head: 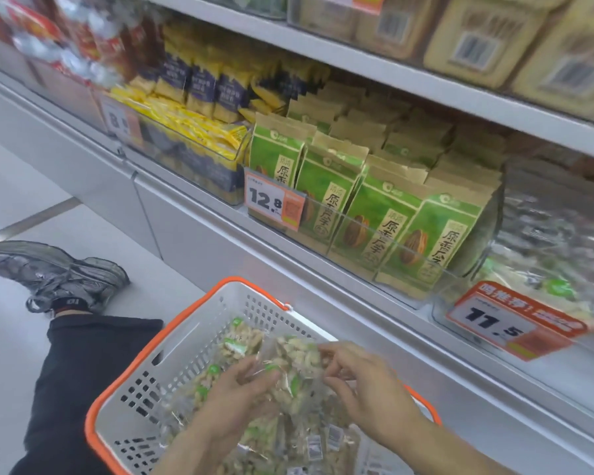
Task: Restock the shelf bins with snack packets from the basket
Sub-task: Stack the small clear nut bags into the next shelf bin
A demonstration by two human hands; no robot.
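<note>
Both hands reach into the white basket (186, 341) near the shelf; the left hand (235, 394) and right hand (364, 382) each grip clear snack packets (295, 358) there.

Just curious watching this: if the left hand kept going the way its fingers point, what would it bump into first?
Probably the clear snack packet the left hand already touches; beyond lies the basket wall.
</note>
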